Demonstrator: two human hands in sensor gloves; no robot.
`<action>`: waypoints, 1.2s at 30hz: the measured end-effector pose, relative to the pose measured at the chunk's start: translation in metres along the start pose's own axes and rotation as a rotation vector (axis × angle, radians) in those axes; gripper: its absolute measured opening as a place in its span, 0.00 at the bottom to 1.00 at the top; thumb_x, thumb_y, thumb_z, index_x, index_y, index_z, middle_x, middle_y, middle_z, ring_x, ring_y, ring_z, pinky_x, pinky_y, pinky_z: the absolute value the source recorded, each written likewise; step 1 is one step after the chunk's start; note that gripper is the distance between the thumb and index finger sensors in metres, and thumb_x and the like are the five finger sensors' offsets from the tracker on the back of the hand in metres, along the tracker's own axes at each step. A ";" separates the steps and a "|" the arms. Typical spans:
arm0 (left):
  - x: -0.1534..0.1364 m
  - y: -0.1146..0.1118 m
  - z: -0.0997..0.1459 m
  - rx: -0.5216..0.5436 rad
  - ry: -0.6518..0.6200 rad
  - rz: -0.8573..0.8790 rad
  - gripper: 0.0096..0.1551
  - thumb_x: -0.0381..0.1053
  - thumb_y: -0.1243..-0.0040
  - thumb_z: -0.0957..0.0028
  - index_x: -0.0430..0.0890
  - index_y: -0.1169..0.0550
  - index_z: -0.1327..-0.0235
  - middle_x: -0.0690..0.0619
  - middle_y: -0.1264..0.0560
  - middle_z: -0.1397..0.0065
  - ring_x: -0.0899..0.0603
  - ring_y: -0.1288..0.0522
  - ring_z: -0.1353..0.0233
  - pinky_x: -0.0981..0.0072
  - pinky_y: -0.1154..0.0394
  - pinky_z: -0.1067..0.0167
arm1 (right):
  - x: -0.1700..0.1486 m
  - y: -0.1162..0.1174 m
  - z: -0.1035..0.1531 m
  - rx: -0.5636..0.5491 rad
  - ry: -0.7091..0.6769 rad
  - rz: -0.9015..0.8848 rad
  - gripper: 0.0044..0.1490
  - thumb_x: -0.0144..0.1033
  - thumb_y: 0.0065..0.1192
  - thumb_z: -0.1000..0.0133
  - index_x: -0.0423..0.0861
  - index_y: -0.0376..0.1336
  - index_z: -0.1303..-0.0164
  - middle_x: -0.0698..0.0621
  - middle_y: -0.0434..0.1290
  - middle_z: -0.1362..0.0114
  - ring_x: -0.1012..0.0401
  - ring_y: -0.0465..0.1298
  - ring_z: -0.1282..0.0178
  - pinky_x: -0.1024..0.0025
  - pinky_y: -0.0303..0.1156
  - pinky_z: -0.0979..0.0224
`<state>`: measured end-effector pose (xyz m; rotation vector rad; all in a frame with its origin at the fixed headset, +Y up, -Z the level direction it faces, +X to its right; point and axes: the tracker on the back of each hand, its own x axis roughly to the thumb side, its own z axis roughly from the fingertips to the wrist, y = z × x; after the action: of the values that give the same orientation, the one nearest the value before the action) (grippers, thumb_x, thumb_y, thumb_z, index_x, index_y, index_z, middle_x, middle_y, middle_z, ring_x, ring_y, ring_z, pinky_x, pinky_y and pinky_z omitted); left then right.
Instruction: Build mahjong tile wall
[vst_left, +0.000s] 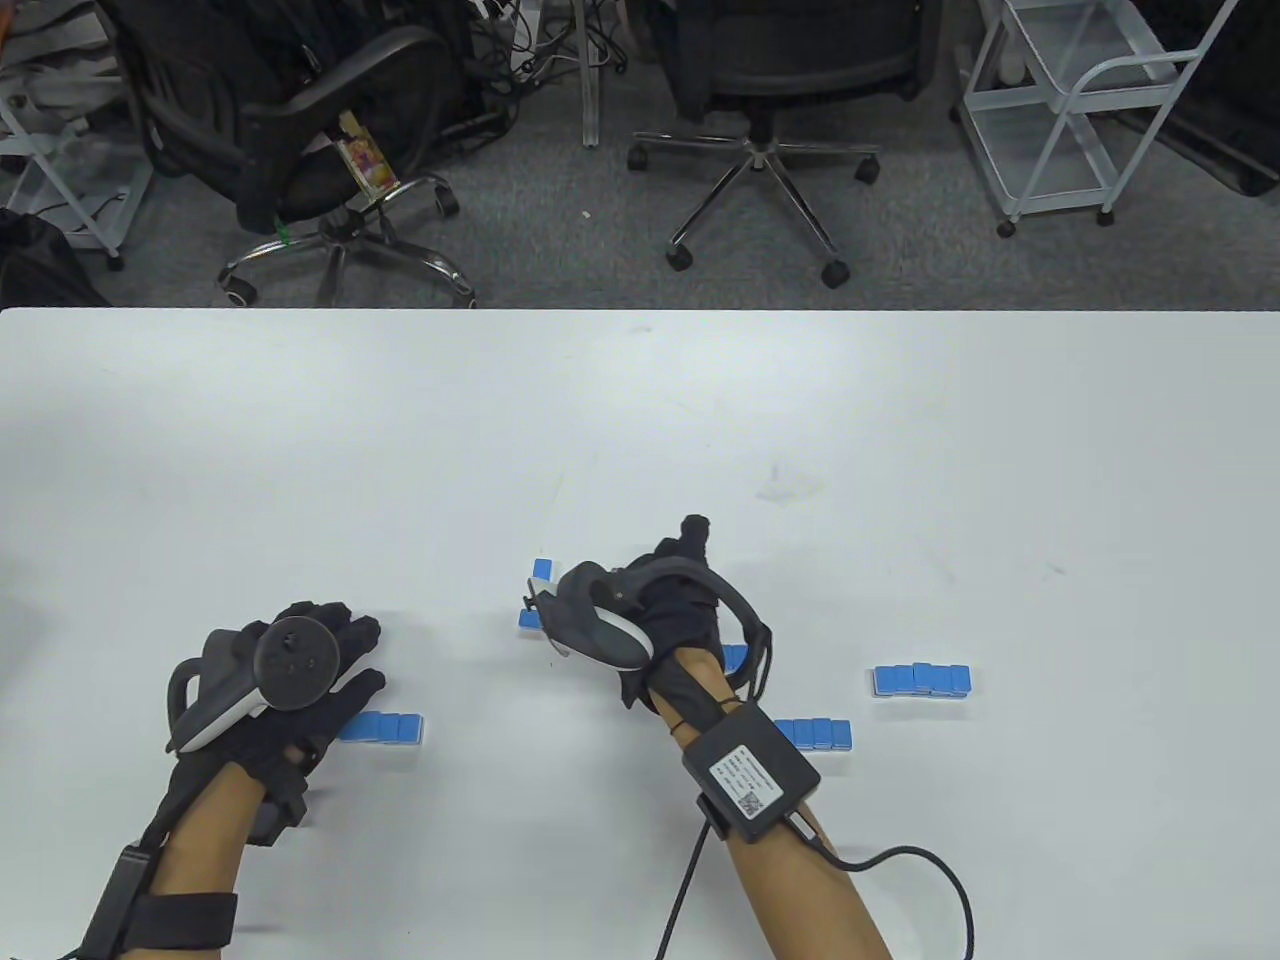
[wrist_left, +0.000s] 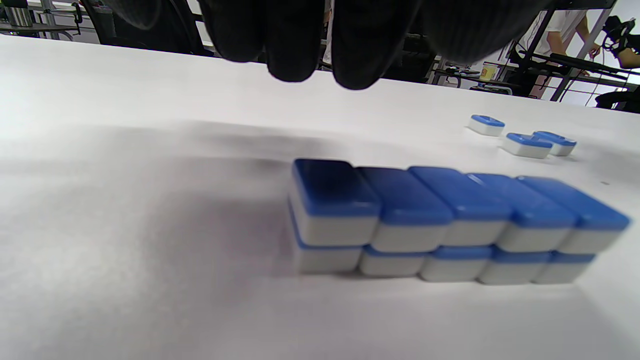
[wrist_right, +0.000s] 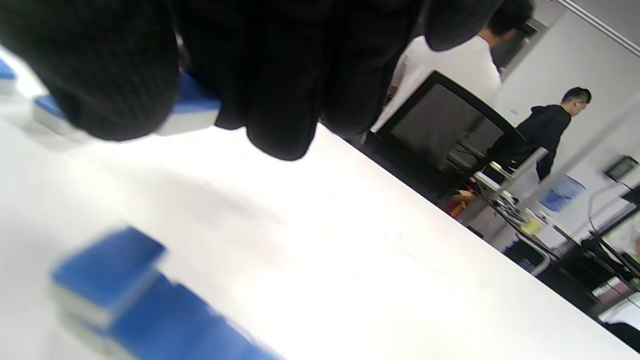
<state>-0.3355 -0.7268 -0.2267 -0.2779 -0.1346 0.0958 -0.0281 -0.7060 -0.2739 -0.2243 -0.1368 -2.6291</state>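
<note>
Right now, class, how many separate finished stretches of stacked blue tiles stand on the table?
3: one beside the left hand, the left wall section; the middle section by the right forearm; the right section farthest right. Tiles under the right hand may hide more.

Two hands in black sensor gloves, each carrying a strapped-on tracker.
The left hand (vst_left: 300, 680) and the right hand (vst_left: 665, 610) wear black knitted gloves whose fabric covers the fingertips (wrist_left: 295, 60). A grey-and-white tracker (vst_left: 250, 680) with a round dark face and small buttons sits on the back of the left hand; a similar one (vst_left: 595, 625) with a black ring sits on the right. A black box (vst_left: 752, 772) with a white printed label is strapped to the right forearm, trailing a black cable (vst_left: 920, 880). A black strap (vst_left: 180, 920) and slim module band the left forearm.
</note>
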 end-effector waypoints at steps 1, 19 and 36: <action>0.000 0.000 0.000 0.002 0.002 -0.001 0.37 0.67 0.51 0.48 0.61 0.33 0.22 0.53 0.41 0.14 0.38 0.46 0.13 0.33 0.50 0.20 | -0.008 0.005 0.004 0.014 0.010 -0.008 0.36 0.54 0.70 0.64 0.56 0.68 0.43 0.53 0.78 0.35 0.51 0.72 0.26 0.36 0.51 0.19; -0.002 -0.001 0.000 -0.009 0.008 0.003 0.37 0.67 0.51 0.48 0.60 0.33 0.22 0.53 0.41 0.14 0.38 0.46 0.13 0.33 0.50 0.20 | -0.025 0.046 0.028 0.025 -0.077 -0.106 0.36 0.53 0.70 0.64 0.57 0.68 0.44 0.55 0.78 0.34 0.51 0.72 0.25 0.36 0.51 0.18; -0.002 -0.001 0.000 -0.006 0.008 0.004 0.37 0.67 0.51 0.48 0.60 0.33 0.22 0.53 0.41 0.14 0.38 0.46 0.13 0.33 0.50 0.20 | -0.023 0.046 0.027 -0.002 -0.073 -0.112 0.36 0.53 0.70 0.64 0.57 0.68 0.44 0.55 0.78 0.35 0.52 0.72 0.26 0.36 0.52 0.19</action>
<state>-0.3374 -0.7277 -0.2272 -0.2850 -0.1266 0.0985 0.0177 -0.7312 -0.2488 -0.3222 -0.1769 -2.7334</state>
